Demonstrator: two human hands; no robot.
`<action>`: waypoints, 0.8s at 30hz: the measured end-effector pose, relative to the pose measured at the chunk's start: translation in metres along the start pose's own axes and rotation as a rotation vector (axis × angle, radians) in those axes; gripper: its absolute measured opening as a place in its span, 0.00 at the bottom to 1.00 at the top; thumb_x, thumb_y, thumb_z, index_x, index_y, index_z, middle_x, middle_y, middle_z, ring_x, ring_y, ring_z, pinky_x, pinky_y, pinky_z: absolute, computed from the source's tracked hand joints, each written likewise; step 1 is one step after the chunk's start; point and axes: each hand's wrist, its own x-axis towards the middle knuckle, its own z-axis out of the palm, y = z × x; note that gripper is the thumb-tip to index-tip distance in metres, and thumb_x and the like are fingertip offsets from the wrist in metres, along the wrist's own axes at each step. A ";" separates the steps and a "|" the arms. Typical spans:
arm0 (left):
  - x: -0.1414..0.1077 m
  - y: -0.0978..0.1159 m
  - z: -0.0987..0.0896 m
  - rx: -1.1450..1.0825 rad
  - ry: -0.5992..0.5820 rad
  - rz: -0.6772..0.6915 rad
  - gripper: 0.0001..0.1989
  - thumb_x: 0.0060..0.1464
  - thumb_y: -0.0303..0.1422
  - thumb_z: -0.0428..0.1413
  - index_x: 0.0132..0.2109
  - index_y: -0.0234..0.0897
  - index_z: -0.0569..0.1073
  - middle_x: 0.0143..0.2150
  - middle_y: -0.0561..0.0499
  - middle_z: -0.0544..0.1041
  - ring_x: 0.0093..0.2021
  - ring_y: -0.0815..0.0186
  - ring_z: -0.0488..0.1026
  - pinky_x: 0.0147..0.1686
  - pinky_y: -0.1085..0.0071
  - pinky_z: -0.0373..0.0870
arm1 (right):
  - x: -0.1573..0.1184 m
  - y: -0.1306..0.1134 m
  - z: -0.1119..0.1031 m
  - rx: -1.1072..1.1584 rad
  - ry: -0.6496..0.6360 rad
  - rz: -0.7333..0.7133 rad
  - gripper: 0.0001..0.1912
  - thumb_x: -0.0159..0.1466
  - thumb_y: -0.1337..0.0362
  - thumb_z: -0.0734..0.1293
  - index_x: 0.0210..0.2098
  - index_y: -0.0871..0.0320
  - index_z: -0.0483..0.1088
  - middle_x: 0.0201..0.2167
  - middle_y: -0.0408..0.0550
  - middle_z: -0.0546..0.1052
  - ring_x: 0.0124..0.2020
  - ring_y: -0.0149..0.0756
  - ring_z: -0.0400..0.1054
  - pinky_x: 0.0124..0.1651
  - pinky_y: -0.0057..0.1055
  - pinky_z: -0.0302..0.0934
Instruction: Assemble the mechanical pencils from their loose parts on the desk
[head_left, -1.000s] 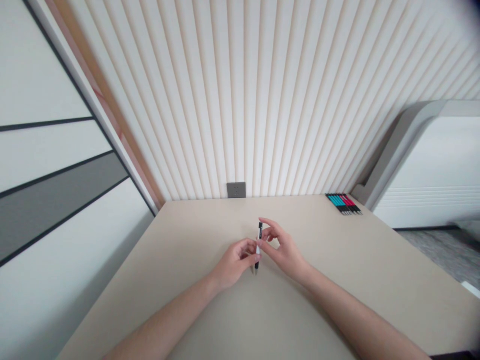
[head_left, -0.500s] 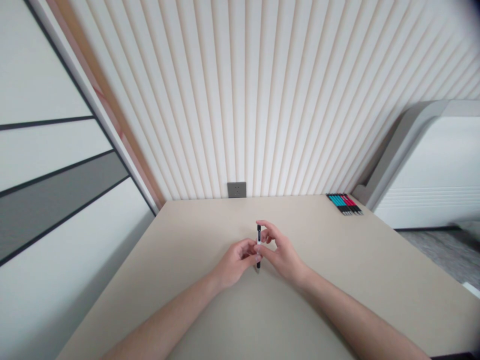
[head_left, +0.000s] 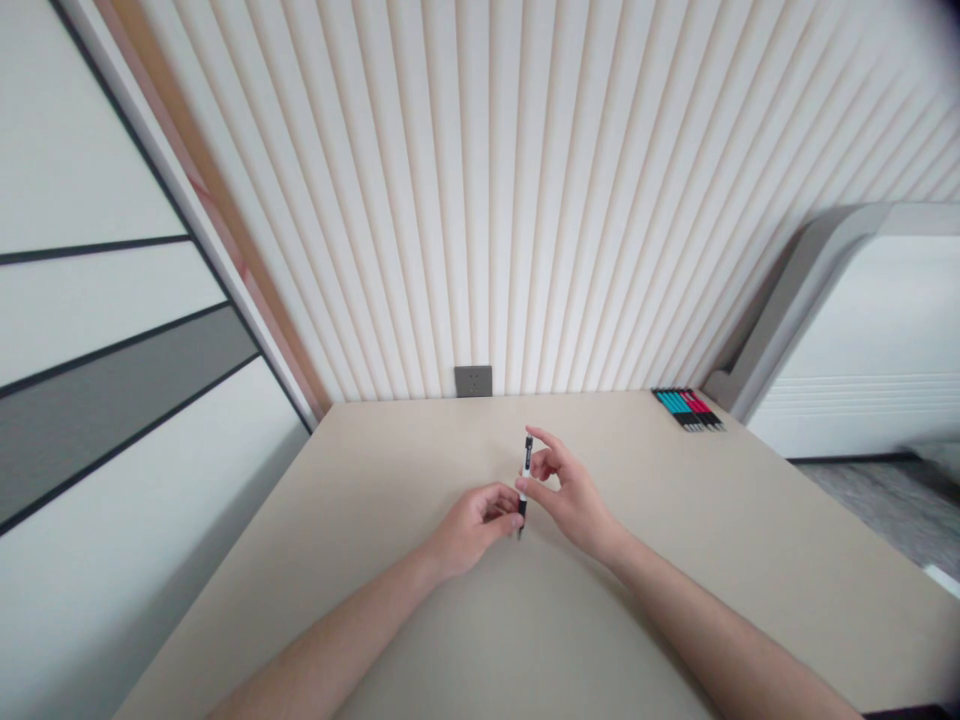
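We have a big ribbed wall [head_left: 480, 200] in front of us, and it meets the back edge of our table [head_left: 390, 440]. The side edges are well apart from the work, with room to turn both ways. A flat row of blue, red and black pens [head_left: 686, 408] lies by the far right corner.

Our right hand [head_left: 574, 500] pinches the upper part of one black and white pen [head_left: 527, 465], thumb at its middle and a finger at its top end. Our left hand [head_left: 472, 525] has its thumb and fingers close together at the low part, and it looks to be touching there. So both hands are right at the pen. It stands almost upright between them, top leaning a bit right, tip down. We can't tell if the tip touches the table.
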 end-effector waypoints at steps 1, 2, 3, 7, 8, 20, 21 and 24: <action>0.000 0.001 0.000 0.011 0.003 -0.003 0.13 0.51 0.39 0.61 0.37 0.34 0.71 0.33 0.52 0.71 0.34 0.68 0.67 0.38 0.71 0.63 | 0.000 0.000 0.000 0.001 -0.006 0.001 0.29 0.60 0.64 0.67 0.59 0.53 0.59 0.30 0.40 0.67 0.33 0.32 0.63 0.42 0.32 0.59; 0.000 0.001 0.000 0.023 0.005 -0.004 0.13 0.51 0.39 0.61 0.36 0.34 0.70 0.32 0.52 0.71 0.34 0.68 0.67 0.38 0.71 0.63 | -0.001 -0.001 0.001 0.001 -0.010 0.002 0.28 0.60 0.64 0.67 0.58 0.53 0.60 0.30 0.40 0.67 0.33 0.32 0.63 0.42 0.32 0.59; 0.000 0.001 0.001 0.034 0.009 -0.001 0.12 0.51 0.38 0.61 0.36 0.34 0.70 0.32 0.52 0.71 0.34 0.68 0.67 0.38 0.71 0.63 | -0.001 -0.001 0.001 0.001 -0.011 0.002 0.27 0.60 0.64 0.67 0.58 0.53 0.60 0.30 0.40 0.67 0.33 0.32 0.63 0.42 0.32 0.59; -0.001 0.003 0.001 0.059 0.024 0.018 0.11 0.51 0.37 0.60 0.35 0.34 0.70 0.32 0.52 0.70 0.34 0.68 0.66 0.38 0.71 0.63 | -0.001 -0.002 0.001 0.002 -0.016 -0.001 0.24 0.60 0.64 0.67 0.56 0.52 0.62 0.29 0.39 0.67 0.33 0.32 0.63 0.42 0.31 0.59; -0.001 0.003 0.002 0.060 0.025 0.020 0.11 0.52 0.37 0.60 0.35 0.34 0.70 0.32 0.52 0.70 0.34 0.68 0.66 0.38 0.71 0.63 | -0.001 -0.001 0.001 0.001 -0.016 -0.002 0.24 0.60 0.64 0.67 0.55 0.53 0.62 0.29 0.39 0.67 0.33 0.32 0.63 0.42 0.31 0.59; -0.001 0.001 0.001 0.055 0.016 0.013 0.10 0.52 0.35 0.60 0.35 0.34 0.69 0.32 0.52 0.71 0.35 0.68 0.68 0.38 0.71 0.64 | -0.004 0.002 0.003 -0.064 -0.017 -0.030 0.24 0.61 0.66 0.66 0.57 0.52 0.61 0.31 0.40 0.69 0.33 0.31 0.64 0.42 0.31 0.60; 0.000 0.001 0.001 0.050 0.014 0.013 0.10 0.52 0.35 0.61 0.35 0.34 0.69 0.32 0.52 0.71 0.34 0.68 0.67 0.38 0.71 0.63 | -0.004 0.001 0.004 -0.079 -0.008 -0.032 0.24 0.61 0.66 0.66 0.57 0.51 0.61 0.31 0.40 0.69 0.33 0.31 0.64 0.42 0.31 0.60; 0.000 0.001 0.001 0.031 0.006 0.016 0.10 0.52 0.36 0.61 0.35 0.34 0.70 0.31 0.53 0.70 0.33 0.69 0.66 0.37 0.72 0.62 | -0.005 0.003 0.004 -0.119 0.005 -0.046 0.30 0.62 0.65 0.65 0.62 0.51 0.56 0.33 0.41 0.71 0.34 0.32 0.64 0.44 0.32 0.60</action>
